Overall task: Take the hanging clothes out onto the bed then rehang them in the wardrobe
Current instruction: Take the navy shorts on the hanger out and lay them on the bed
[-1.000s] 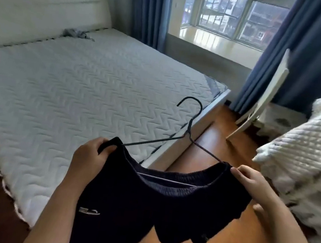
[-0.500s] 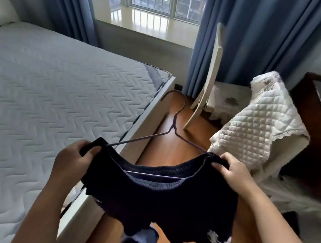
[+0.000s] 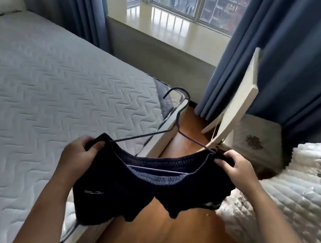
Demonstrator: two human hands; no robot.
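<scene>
Hanger (image 3: 177, 123) swung back bedward, both hands gripping dark, perhaps knitted, garment (image 3: 147, 190)

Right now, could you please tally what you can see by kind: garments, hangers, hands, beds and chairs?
Dark garment: 1
Wire hanger: 1
Hands, left hand and right hand: 2
Bed: 1
White chair: 1
Total: 6

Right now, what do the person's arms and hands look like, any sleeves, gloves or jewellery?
Both arms are bare along all that shows, with no sleeve in view. The left hand and the right hand wear no gloves. No watch, bracelet or ring can be seen on either wrist or on the fingers that show. The nails look short and unpainted.
</scene>
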